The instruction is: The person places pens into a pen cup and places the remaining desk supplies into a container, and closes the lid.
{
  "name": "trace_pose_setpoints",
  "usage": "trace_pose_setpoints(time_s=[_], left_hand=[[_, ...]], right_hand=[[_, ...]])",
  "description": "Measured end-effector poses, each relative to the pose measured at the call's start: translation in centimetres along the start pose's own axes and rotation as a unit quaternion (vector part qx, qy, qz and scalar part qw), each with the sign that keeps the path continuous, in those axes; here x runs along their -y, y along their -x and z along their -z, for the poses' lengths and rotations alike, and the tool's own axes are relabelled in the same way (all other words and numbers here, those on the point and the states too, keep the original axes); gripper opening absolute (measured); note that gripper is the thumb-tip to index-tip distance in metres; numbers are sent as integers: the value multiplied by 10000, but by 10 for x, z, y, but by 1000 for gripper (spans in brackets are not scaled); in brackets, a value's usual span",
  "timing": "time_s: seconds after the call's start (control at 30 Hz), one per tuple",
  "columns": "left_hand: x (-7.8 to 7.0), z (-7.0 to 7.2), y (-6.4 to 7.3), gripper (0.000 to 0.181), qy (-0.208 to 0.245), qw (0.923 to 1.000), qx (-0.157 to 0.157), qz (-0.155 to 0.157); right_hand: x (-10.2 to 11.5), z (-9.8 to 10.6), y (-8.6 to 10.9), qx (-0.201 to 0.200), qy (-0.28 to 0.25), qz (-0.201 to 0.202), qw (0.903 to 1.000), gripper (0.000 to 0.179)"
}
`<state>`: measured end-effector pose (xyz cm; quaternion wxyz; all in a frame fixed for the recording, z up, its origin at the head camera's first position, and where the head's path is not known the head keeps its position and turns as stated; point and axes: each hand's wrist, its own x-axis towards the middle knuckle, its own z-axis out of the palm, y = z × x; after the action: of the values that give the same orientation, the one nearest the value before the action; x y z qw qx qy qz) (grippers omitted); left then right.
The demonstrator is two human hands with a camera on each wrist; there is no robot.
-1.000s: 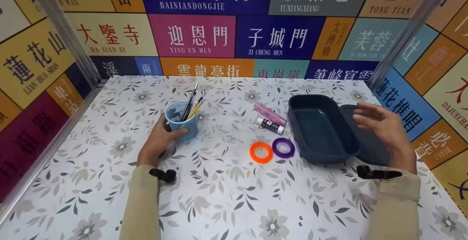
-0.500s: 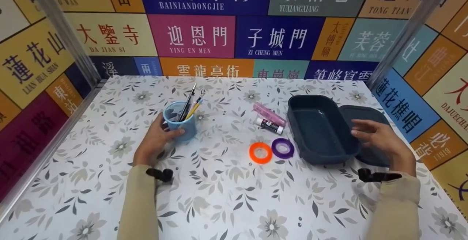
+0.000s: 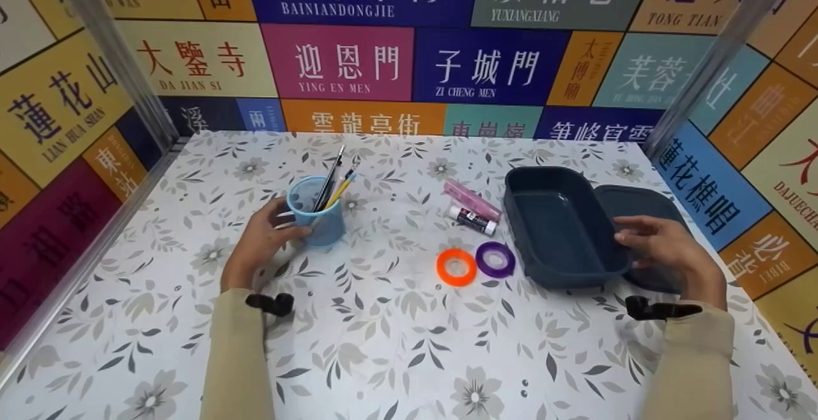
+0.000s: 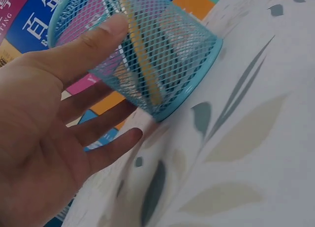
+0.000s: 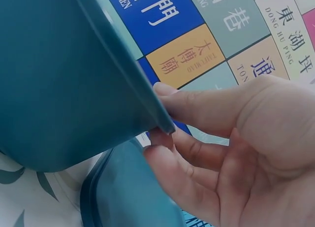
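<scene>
A light-blue mesh pen holder (image 3: 317, 215) with brushes and a yellow pencil stands upright on the table. My left hand (image 3: 262, 241) is beside it, thumb along the mesh and fingers loosely extended, as the left wrist view shows. A dark blue-green rectangular box (image 3: 556, 231) lies open side up at the right. My right hand (image 3: 671, 250) has its thumb and fingertips on either side of the box's right rim, pinching it; in the right wrist view the rim (image 5: 130, 69) runs between them. Under that hand lies the matching lid (image 3: 639, 199), partly hidden.
Left of the box lie a pink translucent stick-shaped item (image 3: 471, 198), a glue stick (image 3: 473, 220), an orange tape roll (image 3: 456, 267) and a purple tape roll (image 3: 495, 259). Sign-patterned walls (image 3: 335, 62) enclose the floral table (image 3: 383, 343).
My left hand has loosened and drawn back to the left from the pen holder, which stays standing. My right hand has come down and left from above the lid to the box's rim.
</scene>
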<state>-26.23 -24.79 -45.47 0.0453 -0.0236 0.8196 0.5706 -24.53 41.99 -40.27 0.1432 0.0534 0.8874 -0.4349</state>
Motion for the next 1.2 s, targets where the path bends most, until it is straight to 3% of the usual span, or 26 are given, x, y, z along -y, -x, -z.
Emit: trace_pose_setpoints(time_s=[0.1,0.33,0.6,0.7,0.97,1.2], left_hand=[[-1,7,3,70,-169,9998,-18,-59],[-4,17,9,56,-189,9980,-261,-538],[-23,17,14,56,666,9901,-1124,-511],[-33,17,17,59,832,9865,-1310,-532],[-63,15,29,65,860,9816,-1400,-975],[-90,-5,34,73,1041,9753,-1313,-1439]], right_hand=[[1,1,1,84,-23,-32,10000,75],[3,2,1,99,-6,-157,9998,75],[2,1,-1,63,97,-96,9999,70],[2,0,-1,54,201,-4,9998,70],[4,0,-1,25,158,-62,9999,71],[5,0,-2,41,136,-120,9998,70]])
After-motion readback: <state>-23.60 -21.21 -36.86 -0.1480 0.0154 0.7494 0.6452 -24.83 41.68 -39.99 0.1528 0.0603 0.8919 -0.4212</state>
